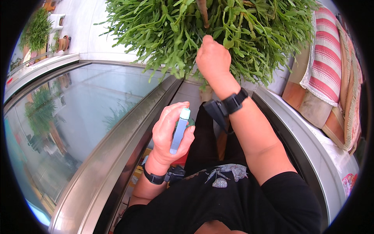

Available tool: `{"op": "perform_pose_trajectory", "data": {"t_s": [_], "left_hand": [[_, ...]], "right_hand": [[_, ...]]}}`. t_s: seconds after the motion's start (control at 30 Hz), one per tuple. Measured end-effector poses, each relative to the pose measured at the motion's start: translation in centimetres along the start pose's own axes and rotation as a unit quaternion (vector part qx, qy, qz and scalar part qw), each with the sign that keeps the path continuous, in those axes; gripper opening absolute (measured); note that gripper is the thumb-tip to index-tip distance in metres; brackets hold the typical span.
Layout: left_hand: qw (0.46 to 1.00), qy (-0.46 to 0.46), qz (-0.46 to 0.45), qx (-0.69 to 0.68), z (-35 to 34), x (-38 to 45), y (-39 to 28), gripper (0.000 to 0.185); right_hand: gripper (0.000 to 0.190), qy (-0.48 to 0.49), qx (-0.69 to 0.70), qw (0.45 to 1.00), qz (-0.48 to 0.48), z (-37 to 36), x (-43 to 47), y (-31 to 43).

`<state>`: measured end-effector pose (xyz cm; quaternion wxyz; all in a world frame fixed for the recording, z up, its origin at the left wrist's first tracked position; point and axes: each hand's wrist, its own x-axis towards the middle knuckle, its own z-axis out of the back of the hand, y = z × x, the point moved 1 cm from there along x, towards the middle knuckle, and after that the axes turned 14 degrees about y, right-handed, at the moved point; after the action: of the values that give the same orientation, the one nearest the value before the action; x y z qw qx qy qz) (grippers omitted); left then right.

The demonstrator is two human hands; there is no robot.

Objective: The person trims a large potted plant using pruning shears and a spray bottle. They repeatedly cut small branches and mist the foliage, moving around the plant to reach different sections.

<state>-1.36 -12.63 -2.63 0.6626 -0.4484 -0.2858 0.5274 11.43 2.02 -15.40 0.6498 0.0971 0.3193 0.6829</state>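
A large potted plant with flat, segmented green stems, like a Christmas cactus (251,44), spreads across the top of the view. My right hand (213,57) reaches into its near side with the fingers curled. The fingertips are turned away, so what they hold or touch among the stems is hidden. Just beyond the knuckles a brown woody stick (203,13) points down into the foliage. Lower and to the left, my left hand (169,131) grips a spray bottle (179,131) with a blue-grey head and a mint nozzle. Most of its green body is behind my fingers.
A metal-framed glass door (111,96) runs along my left. At right, a red-and-white striped cloth (325,55) and a tan fringed cloth (349,96) lie over a ledge. Another green plant (38,29) and a terracotta pot (62,44) stand far left.
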Motion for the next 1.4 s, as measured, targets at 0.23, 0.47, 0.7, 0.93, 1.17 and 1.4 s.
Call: {"op": "perform_pose_trajectory", "data": {"t_s": [0.23,0.47,0.7,0.93,1.17,1.4], "left_hand": [[1.000,0.015,0.010,0.009,-0.4,-0.1,-0.1,0.047],[0.999,0.009,0.013,0.028,-0.7,-0.3,-0.3,0.049],[0.999,0.019,0.025,0.032,-1.0,0.0,-0.4,0.049],[0.999,0.012,0.024,0.028,-1.4,0.2,-0.6,0.049],[0.999,0.017,0.026,0.038,-1.4,0.4,0.0,0.050],[0.999,0.026,0.041,0.019,-1.8,1.0,0.1,0.050]], "right_hand": [[0.010,0.014,0.053,0.998,0.001,-1.8,1.1,1.4],[0.008,-0.013,0.118,0.991,0.069,-2.6,0.3,2.1],[0.011,0.040,0.075,0.996,0.035,-2.1,0.4,1.3],[0.011,-0.005,0.039,0.999,0.000,-2.7,1.3,0.5],[0.009,-0.065,0.053,0.996,0.035,-4.4,3.2,-0.1],[0.011,-0.026,0.048,0.998,0.025,-5.1,4.6,0.0]]}}
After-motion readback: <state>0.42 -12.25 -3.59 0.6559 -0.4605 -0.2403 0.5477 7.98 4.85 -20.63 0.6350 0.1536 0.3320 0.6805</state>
